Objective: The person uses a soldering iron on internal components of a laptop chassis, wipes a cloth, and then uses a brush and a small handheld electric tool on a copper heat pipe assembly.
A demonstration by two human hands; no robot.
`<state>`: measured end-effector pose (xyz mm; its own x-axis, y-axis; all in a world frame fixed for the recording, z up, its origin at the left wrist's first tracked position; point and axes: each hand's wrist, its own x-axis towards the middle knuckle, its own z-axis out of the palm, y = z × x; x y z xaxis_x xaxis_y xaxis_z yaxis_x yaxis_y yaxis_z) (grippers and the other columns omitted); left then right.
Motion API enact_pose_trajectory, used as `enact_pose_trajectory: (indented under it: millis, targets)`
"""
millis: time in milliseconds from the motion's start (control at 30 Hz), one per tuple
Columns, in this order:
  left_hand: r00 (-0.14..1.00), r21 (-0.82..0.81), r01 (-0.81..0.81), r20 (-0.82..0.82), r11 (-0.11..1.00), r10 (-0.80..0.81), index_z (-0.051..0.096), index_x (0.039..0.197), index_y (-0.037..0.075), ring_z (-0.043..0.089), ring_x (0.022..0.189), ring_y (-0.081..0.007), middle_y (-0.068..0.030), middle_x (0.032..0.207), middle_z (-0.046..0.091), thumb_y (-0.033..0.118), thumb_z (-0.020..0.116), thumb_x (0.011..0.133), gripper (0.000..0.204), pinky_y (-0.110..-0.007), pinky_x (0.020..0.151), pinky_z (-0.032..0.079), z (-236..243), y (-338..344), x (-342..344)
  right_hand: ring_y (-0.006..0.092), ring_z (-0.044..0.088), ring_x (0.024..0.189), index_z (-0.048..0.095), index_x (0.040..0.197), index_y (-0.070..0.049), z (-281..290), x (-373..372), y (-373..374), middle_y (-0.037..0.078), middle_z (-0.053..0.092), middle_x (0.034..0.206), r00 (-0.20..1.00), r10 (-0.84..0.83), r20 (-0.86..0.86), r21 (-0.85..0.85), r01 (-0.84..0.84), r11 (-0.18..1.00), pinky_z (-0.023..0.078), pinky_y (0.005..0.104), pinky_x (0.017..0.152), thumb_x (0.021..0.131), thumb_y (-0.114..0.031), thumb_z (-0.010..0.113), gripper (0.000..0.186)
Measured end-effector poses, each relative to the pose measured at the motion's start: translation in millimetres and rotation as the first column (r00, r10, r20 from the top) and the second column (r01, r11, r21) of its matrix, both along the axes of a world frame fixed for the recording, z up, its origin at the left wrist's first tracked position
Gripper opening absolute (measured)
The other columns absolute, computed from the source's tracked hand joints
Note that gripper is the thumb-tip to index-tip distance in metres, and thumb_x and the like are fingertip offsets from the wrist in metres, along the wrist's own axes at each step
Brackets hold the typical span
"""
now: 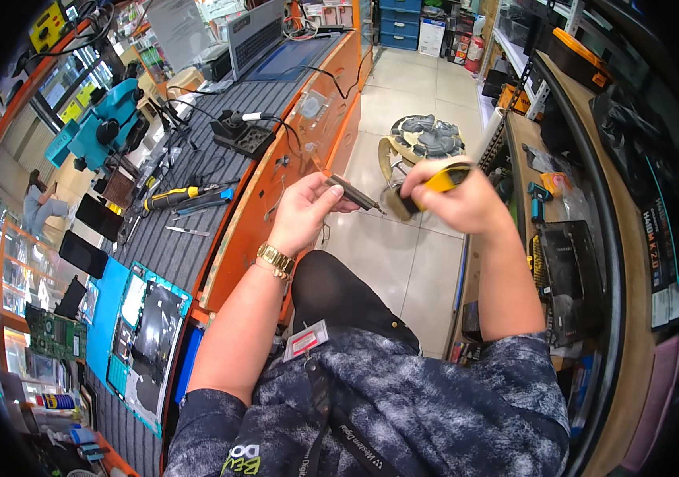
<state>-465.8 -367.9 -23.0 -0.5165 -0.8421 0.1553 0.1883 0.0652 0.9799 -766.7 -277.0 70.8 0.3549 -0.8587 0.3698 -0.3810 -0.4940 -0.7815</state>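
My left hand (304, 208), with a gold watch at its wrist, grips a slim dark bar-shaped part (355, 193) with a narrow tip; its exact kind is unclear. The part points to the right, over the floor in front of my knee. In my closed right hand (463, 197) is a brush with a yellow handle (446, 177). Its dark bristles (401, 201) are beside the tip of the part; motion blur hides whether they touch. On the bench to the left lies an opened laptop casing (149, 338) with a teal edge.
The bench's striped grey mat (224, 179) carries a yellow-and-black tool (171, 197), a black tool holder (242, 137) and a laptop (254, 36). A round worn stool (427, 137) stands ahead on the tiles. Along my right runs a shelf (634, 334) with boxes and a teal drill (539, 200).
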Motion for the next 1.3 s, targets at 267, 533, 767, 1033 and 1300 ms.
enact_pose_trajectory:
  millis: [267,533,767,1033,1300]
  targets:
    - [0.999,-0.041,-0.017,0.034,0.999,0.019,0.069,0.126,-0.004,0.084,0.102,-0.0244,-0.0173,0.114,0.083,0.013,0.065,0.118,0.020,-0.040,0.096,0.068,-3.9,2.3,0.2,0.0167,0.071,0.083,0.078,0.106,-0.001,21.5,15.9,-1.6,0.007,0.078,0.089,0.983,0.147,-0.107,-0.044,-0.152,0.987,0.058,0.0334,0.080,0.102,-0.004,0.069,0.010]
    - [0.980,0.256,-0.122,-0.123,0.959,0.157,0.069,0.121,-0.008,0.085,0.101,-0.0284,-0.0198,0.111,0.082,0.014,0.065,0.117,0.023,-0.039,0.096,0.068,0.6,2.5,2.1,0.0226,0.077,0.081,0.080,0.102,0.003,35.7,32.8,39.0,0.015,0.081,0.094,0.977,-0.214,0.001,-0.448,0.191,0.873,0.060,0.0366,0.076,0.098,-0.004,0.071,0.013]
    - [0.947,0.328,-0.224,-0.150,0.918,0.284,0.069,0.118,-0.004,0.084,0.102,-0.0255,-0.0191,0.114,0.083,0.015,0.061,0.118,0.021,-0.039,0.095,0.069,7.8,8.4,-15.1,0.0342,0.079,0.086,0.078,0.110,-0.002,-36.5,75.0,35.4,0.015,0.080,0.096,0.968,-0.233,-0.092,-0.484,0.161,0.860,0.063,0.0415,0.078,0.093,-0.002,0.078,0.017]
    - [0.931,0.323,-0.252,-0.178,0.913,0.319,0.067,0.115,-0.004,0.084,0.102,-0.0281,-0.0195,0.113,0.082,0.019,0.062,0.119,0.023,-0.041,0.094,0.069,14.9,9.5,-15.1,0.0350,0.077,0.082,0.079,0.106,-0.006,-35.4,76.0,28.1,0.013,0.078,0.090,0.946,-0.301,0.122,-0.593,0.313,0.742,0.062,0.0414,0.077,0.092,-0.002,0.076,0.015]
    - [0.911,0.428,-0.188,-0.261,0.884,0.320,0.065,0.119,-0.003,0.082,0.108,-0.0322,-0.0207,0.116,0.080,0.019,0.062,0.118,0.022,-0.046,0.101,0.066,15.2,8.6,-1.8,0.0336,0.070,0.071,0.077,0.103,-0.005,-39.6,66.5,46.8,0.012,0.071,0.080,0.946,-0.301,0.119,-0.561,0.314,0.766,0.057,0.0423,0.068,0.087,0.003,0.077,0.017]
